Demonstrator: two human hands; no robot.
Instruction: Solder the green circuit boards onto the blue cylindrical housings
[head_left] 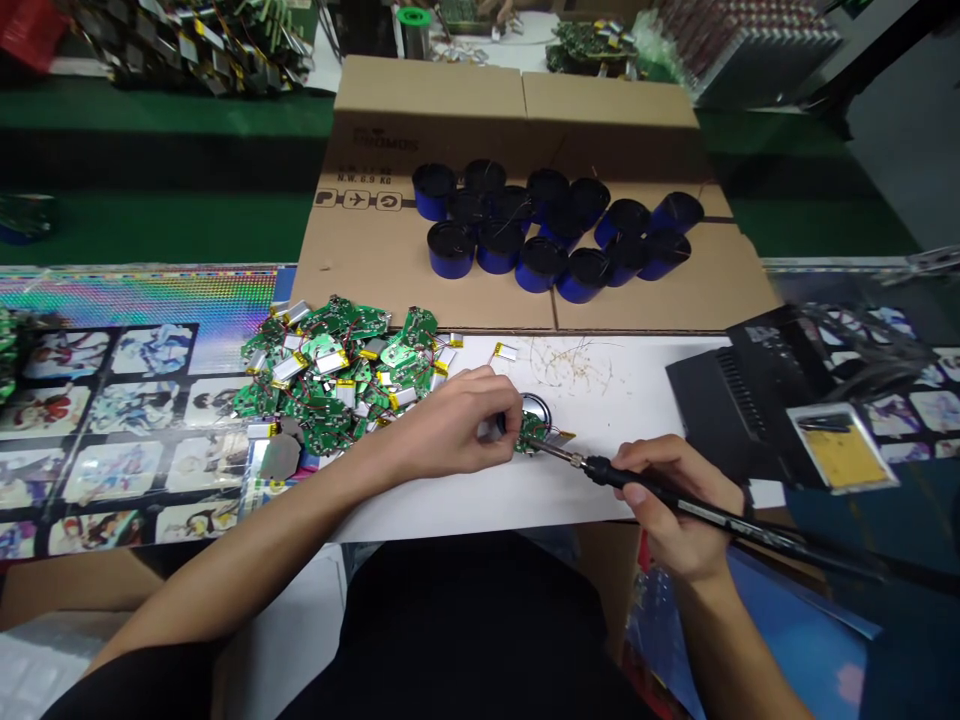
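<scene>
My right hand (679,495) is wrapped round a black soldering iron (712,515). Its metal tip reaches left to a small green circuit board (531,430). Beside that board shows a round silvery part with a black rim (538,405), partly covered by my left hand. With thumb and forefinger pinched together, my left hand (465,420) is at the board's left edge; what sits between its fingertips is hidden. A heap of green circuit boards with silver battery packs (337,365) lies to the left of this hand.
Several blue cylinders with black tops (541,262) stand on a cardboard sheet (360,285). Wire scraps (574,365) and a single battery pack (504,351) lie on the white surface (450,505). At right are a black box-like stand (720,400) and a tray with a yellow sponge (840,450).
</scene>
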